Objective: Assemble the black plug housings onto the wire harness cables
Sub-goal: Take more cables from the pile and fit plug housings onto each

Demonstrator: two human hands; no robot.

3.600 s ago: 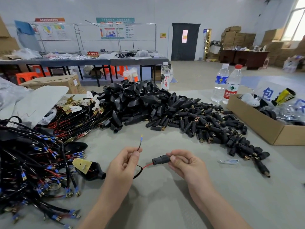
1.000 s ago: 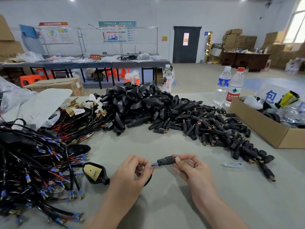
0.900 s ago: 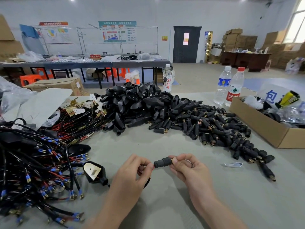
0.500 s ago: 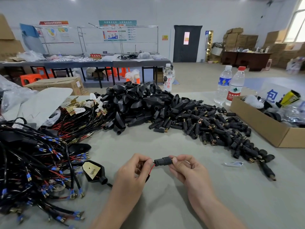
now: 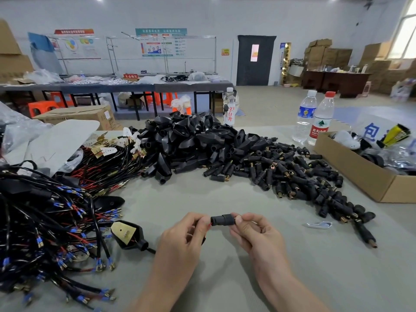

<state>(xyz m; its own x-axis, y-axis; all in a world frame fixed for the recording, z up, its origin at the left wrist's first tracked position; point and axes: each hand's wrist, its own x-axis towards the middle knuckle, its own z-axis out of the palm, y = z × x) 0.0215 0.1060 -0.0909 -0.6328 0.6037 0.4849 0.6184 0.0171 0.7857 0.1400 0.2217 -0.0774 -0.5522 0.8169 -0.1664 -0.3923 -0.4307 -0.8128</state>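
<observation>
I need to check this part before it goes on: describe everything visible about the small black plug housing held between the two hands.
The plug housing is a short black cylinder, apparently matte plastic, with a raised collar around its middle. It lies roughly horizontal above the grey table, clear of its surface. The right hand pinches its right end between thumb and fingertips; the left hand meets its left end, where a red wire just shows. Its far end is hidden by the fingers.

Head-worn wide view, facing forward-down, close over table [image 5: 225, 199], edges seemingly warped
</observation>
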